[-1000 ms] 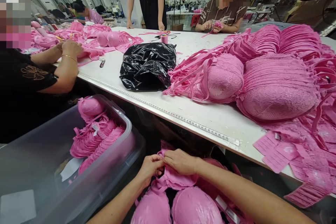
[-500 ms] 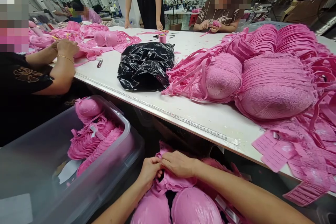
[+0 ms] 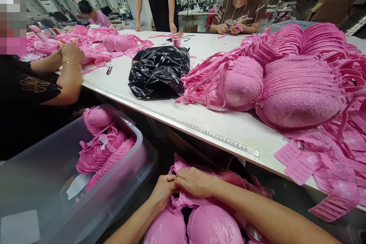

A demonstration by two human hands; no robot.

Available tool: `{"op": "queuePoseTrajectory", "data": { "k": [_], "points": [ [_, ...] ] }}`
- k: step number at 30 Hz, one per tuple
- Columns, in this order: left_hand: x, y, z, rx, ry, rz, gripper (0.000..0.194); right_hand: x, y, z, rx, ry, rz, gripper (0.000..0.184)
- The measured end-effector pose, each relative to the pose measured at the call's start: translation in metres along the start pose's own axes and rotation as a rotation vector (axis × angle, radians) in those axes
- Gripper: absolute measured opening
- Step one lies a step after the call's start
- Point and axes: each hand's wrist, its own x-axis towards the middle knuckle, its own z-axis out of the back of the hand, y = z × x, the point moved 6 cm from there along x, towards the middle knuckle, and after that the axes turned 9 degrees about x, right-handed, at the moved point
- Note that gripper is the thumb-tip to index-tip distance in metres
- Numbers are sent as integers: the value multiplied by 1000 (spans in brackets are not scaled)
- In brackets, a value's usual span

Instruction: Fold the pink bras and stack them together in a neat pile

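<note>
A pink padded bra (image 3: 214, 223) lies low in front of me, cups up, below the table edge. My left hand (image 3: 164, 188) is closed, its fingertips pinching the bra's fabric above the cups. Right against it, my right hand (image 3: 196, 181) grips the same fabric from the other side, fingers curled over. What exactly lies between the fingertips is hidden. More pink fabric and a pale label show beneath my right forearm.
A grey plastic bin (image 3: 137, 148) with stacked pink bras (image 3: 105, 152) stands at left. The white table (image 3: 217, 122) bears a tape measure (image 3: 183, 122), a black plastic bag (image 3: 160, 72) and large bra stacks (image 3: 303, 91). A co-worker's arm (image 3: 70, 78) rests at left; other people are beyond.
Both hands stay together on the bra with only slight shifts of the fingers and wrists. The camera view has turned a little. A co-worker at left keeps handling pink fabric.
</note>
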Motion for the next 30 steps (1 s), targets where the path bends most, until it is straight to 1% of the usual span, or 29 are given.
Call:
{"op": "queuePoseTrajectory", "data": {
  "k": [3,5,7,8,12,15,17,19,21,25,27,30],
  "points": [
    [5,-2,3,61,-77,-53,13,1,0,1,-2,-6,-3,20],
    [6,-5,5,60,-122,-92,10,0,0,3,-3,-12,-2,21],
    [6,-8,7,59,-150,-104,15,-1,-2,5,-4,-22,0,21],
    [6,-8,7,66,-138,-95,17,-1,-2,6,-4,-28,-2,21],
    [4,-12,2,100,-36,-50,12,-2,-6,7,3,-50,-15,20],
    [5,-12,-1,-43,12,-7,12,-1,-7,7,6,-64,-24,20],
    [8,-8,-6,-141,69,44,13,-1,-8,9,14,-77,-33,19],
    [9,-5,-10,-188,114,73,13,-2,-8,13,65,-109,-55,18],
    [10,-4,-11,-214,137,80,14,-6,-9,20,159,-164,-120,15],
    [5,-9,-11,-219,152,84,19,-27,-12,32,301,-259,-325,8],
    [3,-12,-11,-192,141,92,22,-41,-10,32,311,-279,-394,7],
    [2,-13,-14,-143,126,97,18,-54,-4,26,291,-302,-436,9]
  ]
}}
